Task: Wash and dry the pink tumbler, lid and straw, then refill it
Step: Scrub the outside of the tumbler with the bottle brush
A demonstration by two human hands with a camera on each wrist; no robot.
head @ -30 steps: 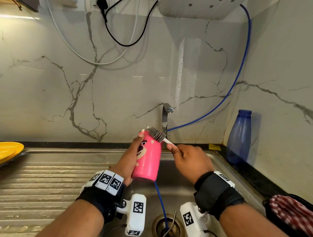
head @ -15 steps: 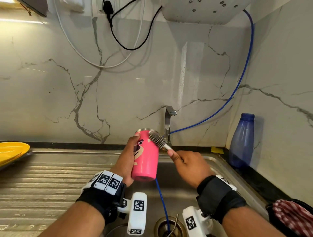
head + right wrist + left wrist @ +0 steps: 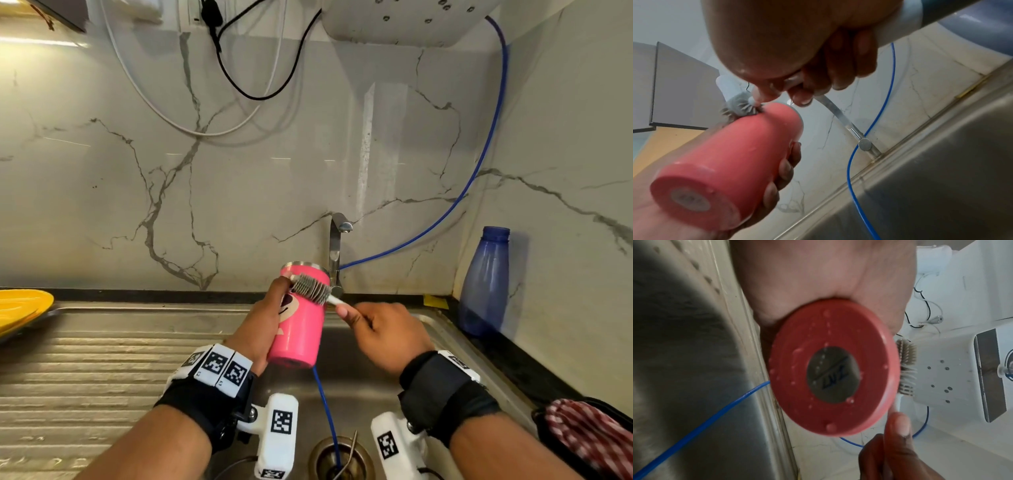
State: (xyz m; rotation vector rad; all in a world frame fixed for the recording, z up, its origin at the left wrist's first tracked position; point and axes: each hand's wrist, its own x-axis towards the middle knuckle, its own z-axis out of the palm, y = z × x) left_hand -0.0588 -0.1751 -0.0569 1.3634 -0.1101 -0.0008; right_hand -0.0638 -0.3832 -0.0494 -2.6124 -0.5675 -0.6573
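Note:
My left hand (image 3: 260,329) grips the pink tumbler (image 3: 299,325) around its body, over the sink basin, tilted with its open steel rim pointing away from me. Its wet base (image 3: 832,368) faces the left wrist camera. My right hand (image 3: 383,335) holds the white handle of a grey bristle brush (image 3: 311,288). The brush head lies across the outside of the tumbler just below the rim (image 3: 744,107). Neither the lid nor the straw shows in any view.
A steel tap (image 3: 337,253) stands behind the tumbler. A blue hose (image 3: 325,418) runs down into the drain (image 3: 339,459). A blue bottle (image 3: 486,284) stands at the right corner. A yellow plate (image 3: 20,308) sits far left, a checked cloth (image 3: 589,438) at lower right.
The tumbler has been raised slightly and turned more upright. The brush has slid from over the rim down onto the outer wall near the top.

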